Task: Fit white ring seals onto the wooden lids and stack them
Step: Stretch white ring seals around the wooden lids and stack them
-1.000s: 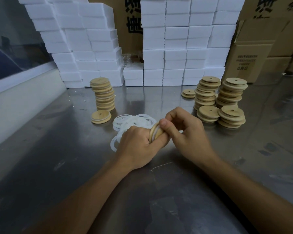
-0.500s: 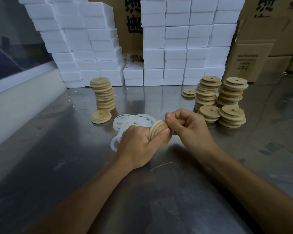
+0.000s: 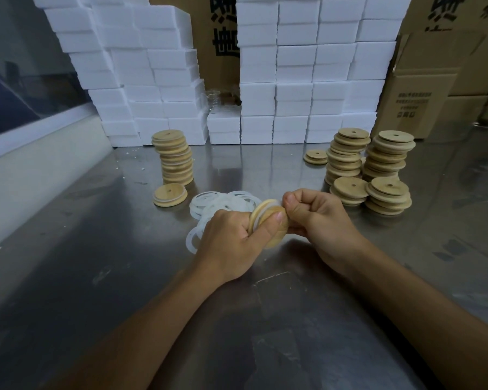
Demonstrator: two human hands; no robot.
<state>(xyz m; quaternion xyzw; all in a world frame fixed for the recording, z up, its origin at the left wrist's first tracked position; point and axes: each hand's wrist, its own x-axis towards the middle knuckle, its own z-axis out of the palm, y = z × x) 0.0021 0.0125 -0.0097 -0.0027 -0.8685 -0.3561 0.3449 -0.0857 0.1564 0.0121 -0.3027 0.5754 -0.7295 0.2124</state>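
Note:
A round wooden lid [image 3: 273, 230] stands on edge between my hands, with a white ring seal [image 3: 264, 207] lying round its rim. My left hand [image 3: 231, 237] grips the lid, thumb across its face. My right hand [image 3: 319, 218] pinches the ring at the lid's top edge with curled fingers. Behind my left hand lies a loose heap of white ring seals [image 3: 217, 204] on the metal table [image 3: 124, 249]. A tall stack of lids [image 3: 175, 159] stands at the back left, with a single lid [image 3: 170, 194] in front of it.
Several stacks of wooden lids [image 3: 369, 170] stand to the right, with a small pile [image 3: 316, 156] behind them. White foam boxes [image 3: 293, 80] and brown cartons [image 3: 423, 88] wall off the back. A pale ledge [image 3: 26, 164] runs along the left.
My right hand's pinch has shifted round the lid's rim toward the top, and the lid has turned slightly in my left hand. The stacks have not moved.

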